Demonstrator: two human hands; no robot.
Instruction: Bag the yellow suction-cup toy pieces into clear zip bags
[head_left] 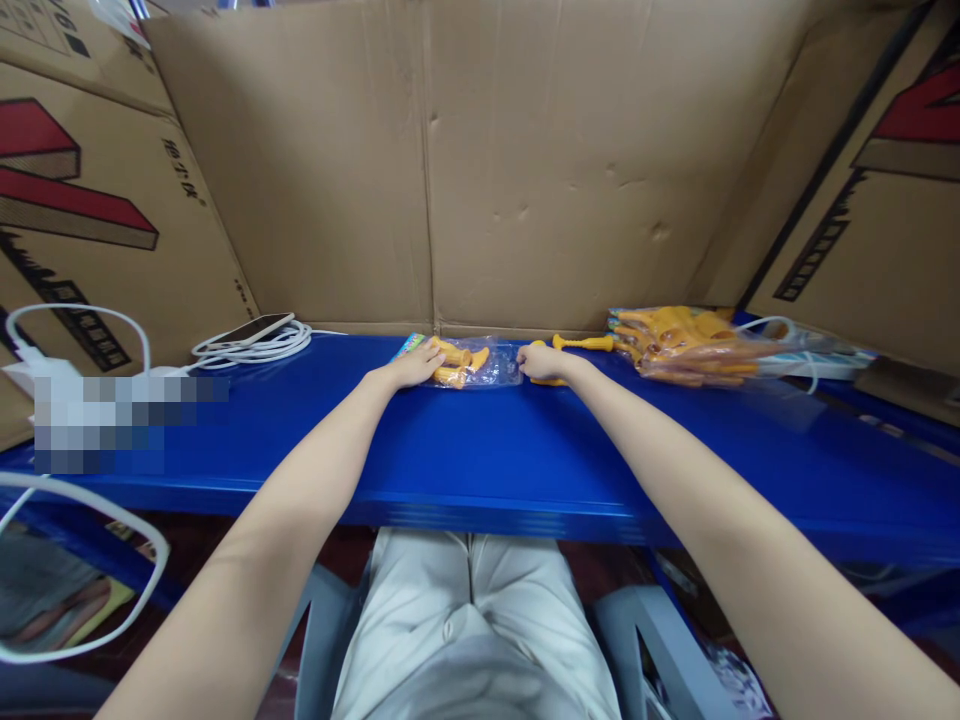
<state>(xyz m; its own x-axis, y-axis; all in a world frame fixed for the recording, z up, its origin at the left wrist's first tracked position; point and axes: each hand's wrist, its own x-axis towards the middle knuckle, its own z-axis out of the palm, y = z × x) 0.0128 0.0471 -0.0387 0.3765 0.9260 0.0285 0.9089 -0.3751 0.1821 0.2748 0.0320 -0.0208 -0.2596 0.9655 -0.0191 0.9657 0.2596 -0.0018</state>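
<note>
A clear plastic bag (501, 366) with yellow plastic toy parts (452, 374) inside lies flat on the blue shelf. My left hand (415, 366) rests over its left end, by a colourful printed card (410, 344), fingers stretched across the plastic. At the other end, my right hand (545, 362) is closed, its fingers pinching the bag's edge. Partly hidden around my right hand is a loose yellow piece. Just beyond it lies a yellow plastic rod with wider ends (583, 343). The exact kind of toy cannot be made out.
More packed yellow toy parts (675, 340) lie in a heap on the right. A phone (253, 331) sits on a coiled white cable (259, 350) at the left, near a white plug (54, 375). Cardboard walls (525, 170) enclose the blue shelf (480, 450) behind and at both sides.
</note>
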